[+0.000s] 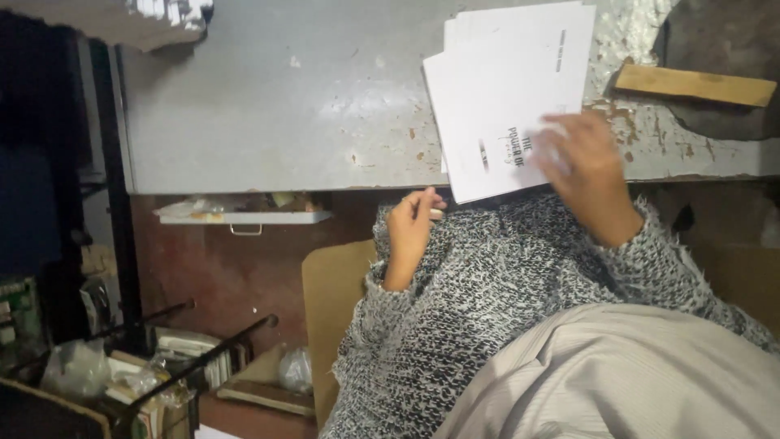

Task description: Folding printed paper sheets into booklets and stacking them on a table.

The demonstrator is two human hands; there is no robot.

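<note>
While the right hand [587, 158] presses flat on white sheets [508, 89], the left hand [410, 228] curls loosely, holding nothing

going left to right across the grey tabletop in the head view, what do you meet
bare grey table → stack of white printed sheets → right hand resting on the sheets' lower corner → wooden block

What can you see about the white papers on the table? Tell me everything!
The papers are a thin stack of white sheets, fanned a little so several edges show at the top. The top sheet has small dark print. They lie tilted on the grey, chipped table, with the lower corner sticking over its front edge. The right hand rests on that lower part and looks blurred. The left hand is beside them, not touching.
</note>
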